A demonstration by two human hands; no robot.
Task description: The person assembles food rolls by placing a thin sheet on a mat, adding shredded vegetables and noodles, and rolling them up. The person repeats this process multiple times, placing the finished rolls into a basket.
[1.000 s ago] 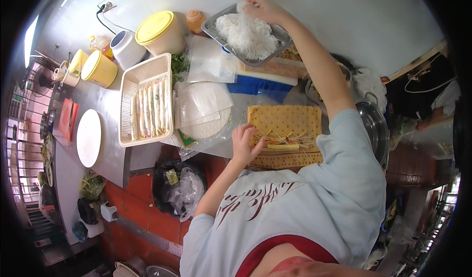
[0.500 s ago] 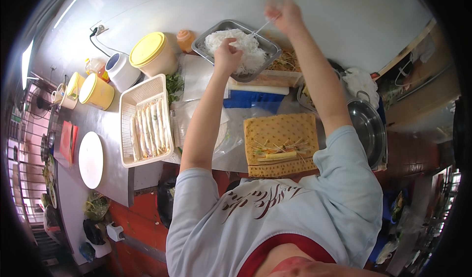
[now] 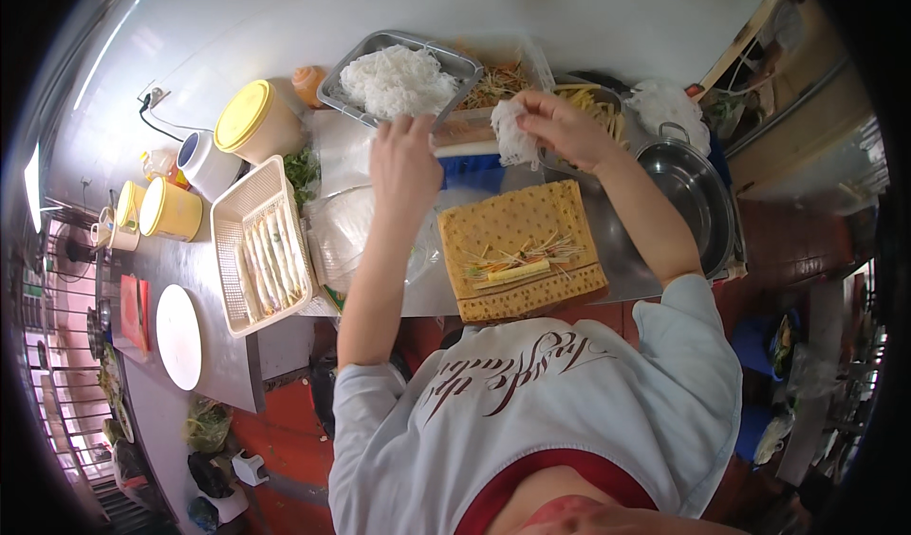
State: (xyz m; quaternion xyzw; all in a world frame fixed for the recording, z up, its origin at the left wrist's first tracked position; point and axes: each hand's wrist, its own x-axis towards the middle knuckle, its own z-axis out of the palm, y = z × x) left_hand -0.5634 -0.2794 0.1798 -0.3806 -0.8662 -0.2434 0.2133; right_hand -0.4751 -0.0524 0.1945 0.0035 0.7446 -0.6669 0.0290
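My right hand point(image 3: 567, 129) is closed on a clump of white rice noodles point(image 3: 513, 134), held above the counter between the noodle tray and the mat. My left hand point(image 3: 406, 158) is nearest the front edge of the grey metal tray point(image 3: 346, 108), back of the hand up, fingers apart with nothing seen in them. A heap of white noodles point(image 3: 399, 82) fills that tray. Closer to me lies a yellow patterned mat point(image 3: 474, 222), its near edge folded. On it a pale yellow strip point(image 3: 517, 272) lies against thin shredded vegetables point(image 3: 541, 249).
At left, a cream basket point(image 3: 222, 241) holds several long pale rolls point(image 3: 270, 260). Lidded tubs point(image 3: 249, 117) stand behind it. A white oval plate point(image 3: 179, 336) lies further left. At right are a metal pot point(image 3: 697, 203) and a tray of yellow strips point(image 3: 598, 108). Shredded vegetables point(image 3: 496, 86) fill a container behind.
My right hand has come down from high at the wall, bringing a noodle clump above the counter. My left hand has left the noodles and drawn back to the tray's front edge.
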